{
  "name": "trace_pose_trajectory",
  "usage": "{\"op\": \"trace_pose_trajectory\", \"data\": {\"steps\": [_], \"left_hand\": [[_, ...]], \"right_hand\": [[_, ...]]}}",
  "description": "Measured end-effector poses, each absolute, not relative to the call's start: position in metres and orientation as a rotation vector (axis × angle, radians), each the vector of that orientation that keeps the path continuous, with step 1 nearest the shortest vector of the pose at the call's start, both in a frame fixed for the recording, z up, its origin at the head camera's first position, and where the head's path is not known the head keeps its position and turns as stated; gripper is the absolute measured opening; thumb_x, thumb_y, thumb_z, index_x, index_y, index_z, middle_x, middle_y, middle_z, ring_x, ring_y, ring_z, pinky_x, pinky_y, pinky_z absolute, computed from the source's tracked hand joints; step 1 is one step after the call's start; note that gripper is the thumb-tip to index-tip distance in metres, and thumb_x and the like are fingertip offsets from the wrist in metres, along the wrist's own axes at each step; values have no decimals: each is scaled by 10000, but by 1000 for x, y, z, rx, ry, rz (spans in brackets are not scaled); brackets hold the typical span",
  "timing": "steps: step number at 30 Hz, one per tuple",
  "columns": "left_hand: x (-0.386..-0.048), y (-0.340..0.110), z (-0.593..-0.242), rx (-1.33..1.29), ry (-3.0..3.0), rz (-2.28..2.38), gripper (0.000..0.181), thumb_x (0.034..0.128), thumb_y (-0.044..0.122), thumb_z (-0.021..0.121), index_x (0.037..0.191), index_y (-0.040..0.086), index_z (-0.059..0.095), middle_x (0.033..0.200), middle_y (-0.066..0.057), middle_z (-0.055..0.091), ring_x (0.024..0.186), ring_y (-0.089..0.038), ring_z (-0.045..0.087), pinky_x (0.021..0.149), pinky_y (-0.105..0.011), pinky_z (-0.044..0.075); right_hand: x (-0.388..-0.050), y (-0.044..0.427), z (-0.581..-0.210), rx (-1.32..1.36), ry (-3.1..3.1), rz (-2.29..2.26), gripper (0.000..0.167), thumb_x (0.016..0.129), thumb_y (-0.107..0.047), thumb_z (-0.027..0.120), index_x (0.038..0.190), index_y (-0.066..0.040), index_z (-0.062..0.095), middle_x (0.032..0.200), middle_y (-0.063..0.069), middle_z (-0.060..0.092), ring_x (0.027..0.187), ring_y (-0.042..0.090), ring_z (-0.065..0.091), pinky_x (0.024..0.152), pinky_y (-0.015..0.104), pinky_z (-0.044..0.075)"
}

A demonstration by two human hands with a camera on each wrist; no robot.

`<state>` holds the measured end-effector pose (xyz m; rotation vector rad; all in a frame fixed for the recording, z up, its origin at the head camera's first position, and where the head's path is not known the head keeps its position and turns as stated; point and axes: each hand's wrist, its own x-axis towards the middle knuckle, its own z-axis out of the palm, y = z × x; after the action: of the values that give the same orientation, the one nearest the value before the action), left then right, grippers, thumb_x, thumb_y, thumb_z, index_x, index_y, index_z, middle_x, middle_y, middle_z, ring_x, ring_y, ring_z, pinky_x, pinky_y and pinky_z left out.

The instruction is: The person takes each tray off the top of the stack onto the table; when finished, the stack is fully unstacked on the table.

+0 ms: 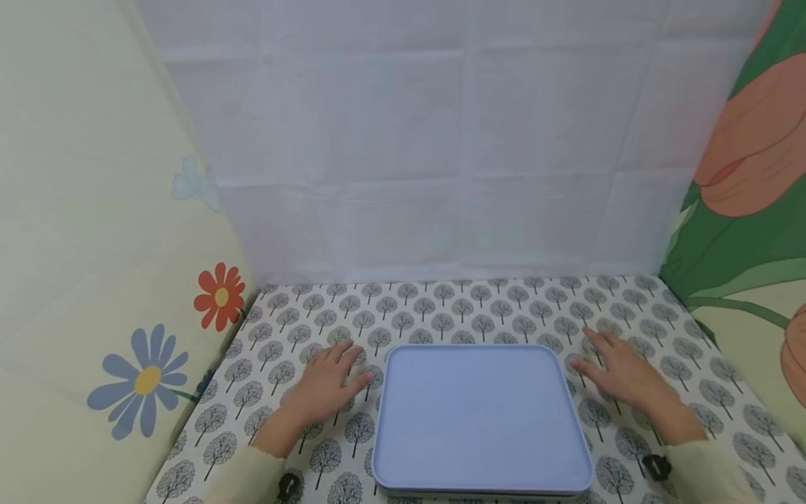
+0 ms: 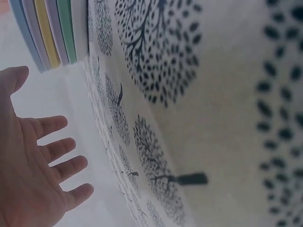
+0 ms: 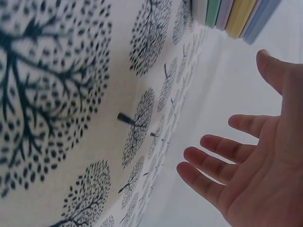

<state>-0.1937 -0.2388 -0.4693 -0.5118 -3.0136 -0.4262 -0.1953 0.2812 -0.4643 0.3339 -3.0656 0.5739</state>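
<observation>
A stack of flat rectangular trays or lids, the top one pale blue [image 1: 481, 416], lies at the front middle of the table. From the side, the left wrist view shows the stack's coloured layers [image 2: 47, 33]: blue, lilac, yellow, green and white. To the left of the stack is my left hand [image 1: 327, 385], fingers spread, holding nothing and apart from the stack. My right hand [image 1: 620, 371] is on the other side, its fingers also extended around nothing. The same layered edges [image 3: 234, 16] appear beyond the right thumb in the right wrist view.
A white cloth with grey tree prints [image 1: 441, 308] covers the table. Behind it hangs a plain white curtain [image 1: 441, 140]. Flower-patterned panels stand at the left [image 1: 94, 245] and right [image 1: 743, 280] sides. Dark bands sit at both wrists.
</observation>
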Motion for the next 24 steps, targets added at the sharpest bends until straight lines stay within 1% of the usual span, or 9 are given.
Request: {"op": "trace_pose_trajectory", "data": {"steps": [5, 8, 10, 13, 16, 18, 20, 24], "left_hand": [[-187, -233, -467, -515, -3011, -494, 650, 1001, 485, 547, 1464, 30, 505, 1491, -201, 498, 1369, -429, 455, 1125, -619, 359], [-184, -229, -466, -476, -3033, -559, 641, 997, 487, 552, 1456, 41, 516, 1480, -195, 514, 1361, -418, 469, 1104, -610, 392], [-181, -226, -466, -437, -3050, -621, 631, 994, 489, 554, 1449, 52, 525, 1473, -193, 521, 1352, -420, 478, 1091, -620, 402], [-177, -222, -466, -374, -3059, -753, 588, 995, 467, 567, 1425, 67, 551, 1436, -177, 557, 1258, -400, 560, 1008, -612, 478], [-173, -217, -465, -333, -3046, -922, 546, 992, 432, 593, 1390, 59, 578, 1369, -159, 611, 1111, -326, 642, 910, -536, 552], [-171, -214, -465, -305, -3041, -1034, 532, 987, 416, 608, 1375, 52, 588, 1316, -151, 644, 1025, -268, 669, 853, -470, 578], [-169, -212, -465, -274, -3044, -1129, 542, 978, 412, 623, 1376, 46, 583, 1282, -147, 661, 977, -230, 675, 812, -424, 587], [-165, -208, -465, -240, -3058, -1269, 594, 956, 398, 647, 1398, 13, 546, 1234, -155, 672, 939, -231, 684, 744, -380, 593]], "right_hand": [[-191, 274, -462, 324, -3079, 635, 795, 991, -503, 569, 1484, 94, 389, 1413, 439, 410, 1264, 637, 415, 966, 756, 394], [-188, 271, -460, 314, -3084, 684, 798, 993, -511, 563, 1475, 103, 399, 1438, 421, 406, 1291, 614, 409, 1003, 740, 379], [-185, 269, -460, 318, -3083, 695, 796, 993, -519, 560, 1467, 104, 412, 1447, 400, 417, 1283, 586, 441, 1006, 718, 396], [-183, 268, -462, 328, -3072, 716, 773, 995, -513, 563, 1459, 91, 434, 1410, 367, 482, 1198, 526, 547, 947, 668, 474], [-180, 268, -463, 341, -3059, 769, 739, 992, -502, 576, 1439, 76, 465, 1296, 327, 579, 1050, 429, 645, 836, 592, 551], [-178, 267, -463, 364, -3054, 853, 721, 994, -476, 588, 1426, 88, 471, 1226, 293, 623, 989, 361, 669, 789, 533, 579], [-177, 266, -463, 379, -3062, 914, 710, 997, -462, 590, 1413, 101, 475, 1177, 262, 641, 948, 307, 671, 758, 484, 588], [-175, 262, -462, 368, -3082, 952, 697, 1000, -457, 588, 1391, 113, 496, 1111, 196, 659, 895, 223, 650, 731, 404, 576]]}}
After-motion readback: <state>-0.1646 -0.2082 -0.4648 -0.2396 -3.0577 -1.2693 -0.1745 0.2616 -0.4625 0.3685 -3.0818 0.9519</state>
